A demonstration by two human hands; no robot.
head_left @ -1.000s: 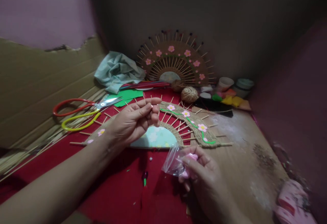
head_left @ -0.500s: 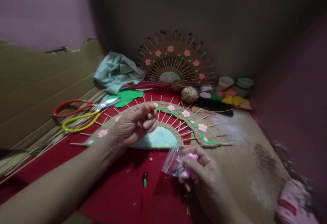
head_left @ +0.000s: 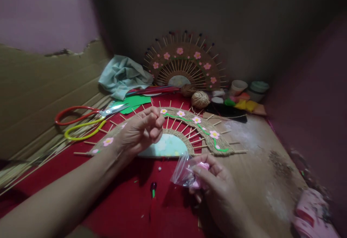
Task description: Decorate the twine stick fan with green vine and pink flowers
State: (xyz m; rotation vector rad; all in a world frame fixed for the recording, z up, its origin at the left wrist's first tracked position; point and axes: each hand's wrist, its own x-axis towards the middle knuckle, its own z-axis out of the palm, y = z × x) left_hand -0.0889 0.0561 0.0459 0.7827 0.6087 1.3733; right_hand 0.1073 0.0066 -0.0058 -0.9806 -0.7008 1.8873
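My left hand [head_left: 142, 129] hovers over the left part of a fan-shaped piece [head_left: 187, 118] made of sticks and woven twine, decorated with pink flowers and a green vine. Its fingers are pinched together, and whatever they may hold is too small to make out. Below the piece's right side, my right hand [head_left: 214, 180] grips a small clear plastic bag [head_left: 182, 173] with soft pink clay [head_left: 201, 175] inside. A pale blue half-circle [head_left: 168, 145] forms the fan's centre, partly covered by my left hand. A slim red-handled tool [head_left: 153, 194] lies on the red cloth between my forearms.
Red-and-yellow scissors [head_left: 92, 118] lie left over thin sticks [head_left: 35, 162]. A finished fan [head_left: 187, 64] leans on the back wall behind a twine ball [head_left: 200, 100]. Bags of coloured clay [head_left: 244, 105] and cups [head_left: 238, 88] stand back right. A pink object [head_left: 313, 212] sits lower right.
My left hand has shifted very slightly left, its fingers still pinched. The right hand keeps hold of the bag almost unmoved. The whole view has drifted a little.
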